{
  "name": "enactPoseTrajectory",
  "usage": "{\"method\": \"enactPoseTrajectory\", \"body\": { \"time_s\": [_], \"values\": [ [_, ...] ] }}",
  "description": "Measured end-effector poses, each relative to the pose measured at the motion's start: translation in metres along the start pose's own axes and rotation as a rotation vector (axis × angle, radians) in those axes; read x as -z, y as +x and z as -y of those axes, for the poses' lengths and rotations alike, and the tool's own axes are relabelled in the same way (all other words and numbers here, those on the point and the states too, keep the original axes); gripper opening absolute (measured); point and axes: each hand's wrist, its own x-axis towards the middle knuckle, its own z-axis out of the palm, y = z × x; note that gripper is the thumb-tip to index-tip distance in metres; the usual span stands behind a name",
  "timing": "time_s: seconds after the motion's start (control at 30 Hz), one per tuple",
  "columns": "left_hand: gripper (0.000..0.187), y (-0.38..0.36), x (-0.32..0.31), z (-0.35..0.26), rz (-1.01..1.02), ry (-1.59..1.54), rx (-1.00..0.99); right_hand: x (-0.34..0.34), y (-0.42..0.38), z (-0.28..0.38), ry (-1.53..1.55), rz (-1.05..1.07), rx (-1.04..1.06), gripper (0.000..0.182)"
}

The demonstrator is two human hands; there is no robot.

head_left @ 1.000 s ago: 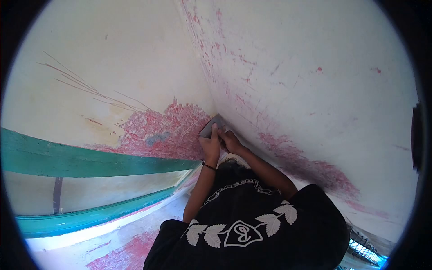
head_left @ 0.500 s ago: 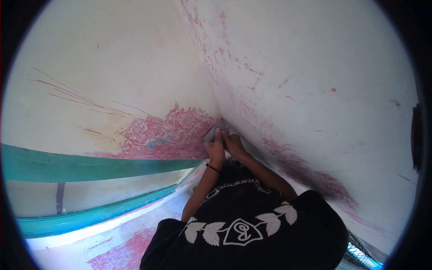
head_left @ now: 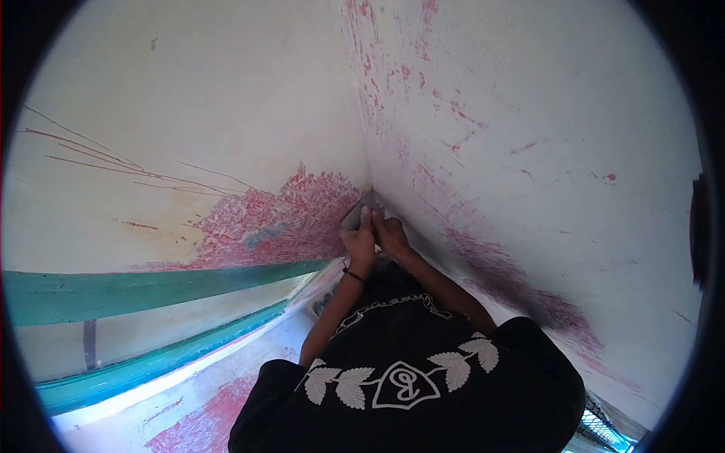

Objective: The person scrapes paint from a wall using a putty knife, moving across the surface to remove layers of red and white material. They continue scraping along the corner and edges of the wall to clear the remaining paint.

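Observation:
My left hand (head_left: 359, 244), with a dark bracelet at the wrist, is closed on a flat grey piece (head_left: 353, 217) shaped like a scraper blade. My right hand (head_left: 390, 235) grips its right side, and both thumbs press on its face. The piece lies against the left wall (head_left: 226, 83), close to the corner where two walls meet. Beside it spreads a rough, scraped reddish patch (head_left: 302, 208) with a small blue-grey spot. The fingers behind the piece are hidden.
The right wall (head_left: 544, 113) carries reddish streaks and a dark smudge low down. Below the patch runs a green band (head_left: 151, 291), with a blue-green ledge (head_left: 189, 347) under it. A lit grille (head_left: 604, 426) shows at bottom right. My black shirt (head_left: 423, 362) fills the lower middle.
The view has tilted slightly, so the corner line stands more upright. Both hands keep their grip on the grey piece, which stays by the corner and has shifted only a little.

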Motion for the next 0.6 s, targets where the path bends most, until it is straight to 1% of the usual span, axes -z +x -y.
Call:
{"method": "enactPoseTrajectory", "body": {
  "time_s": [0.1,0.2,0.3,0.37,0.4,0.5,0.6],
  "values": [
    [0.041,0.007,0.007,0.015,-0.028,0.045,-0.018,-0.001,0.007,-0.005,-0.005,0.004,0.063,0.085],
    [0.025,-0.007,-0.018,-0.039,-0.112,0.168,-0.136,0.003,0.014,0.014,-0.074,-0.047,0.213,0.083],
    [0.027,0.008,0.002,0.001,-0.006,0.067,-0.091,-0.004,0.016,-0.007,-0.078,-0.087,0.235,0.082],
    [0.028,0.016,0.005,0.024,-0.015,-0.058,-0.063,-0.001,0.012,-0.007,-0.044,-0.047,0.134,0.081],
    [0.028,0.013,0.006,0.026,-0.021,-0.116,-0.044,-0.001,0.007,-0.008,-0.025,-0.025,0.078,0.081],
    [0.031,0.012,0.009,0.023,-0.017,-0.016,-0.077,-0.003,0.002,-0.005,-0.069,-0.01,-0.031,0.08],
    [0.03,0.01,0.003,0.022,-0.053,-0.04,-0.043,-0.001,0.005,-0.01,-0.049,-0.022,0.005,0.08]
  ]
}}
